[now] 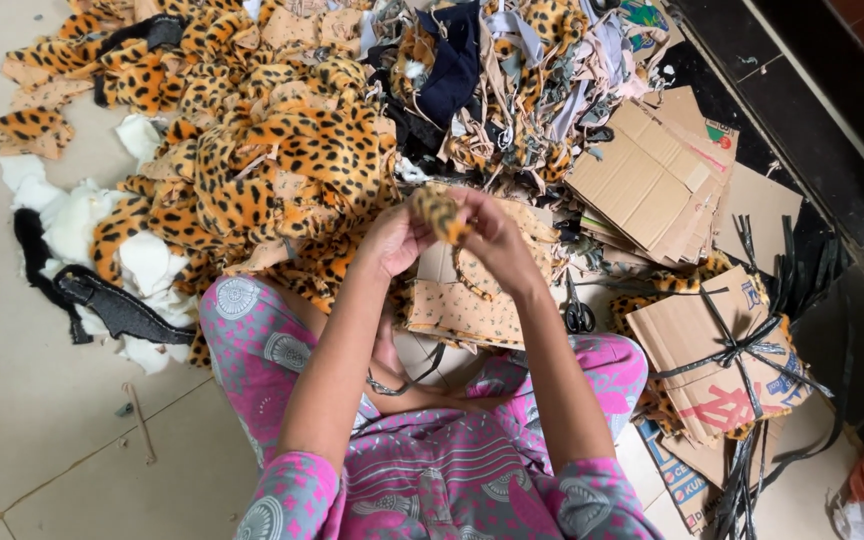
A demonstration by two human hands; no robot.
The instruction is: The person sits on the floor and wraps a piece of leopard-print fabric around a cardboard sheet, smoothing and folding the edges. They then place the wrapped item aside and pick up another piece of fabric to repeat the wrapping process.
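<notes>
Pinching a small leopard-print fabric piece between both hands, left hand at nine o'clock of it, right hand at three o'clock, each grip pressed onto the cloth. Held above the lap, over a tan spotted cloth. Leopard fabric heap at eleven o'clock, scissors and cardboard at three.

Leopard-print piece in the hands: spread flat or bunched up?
Bunched. The leopard-print piece is gathered into a small wad between the left hand and right hand, both pinching it.
</notes>
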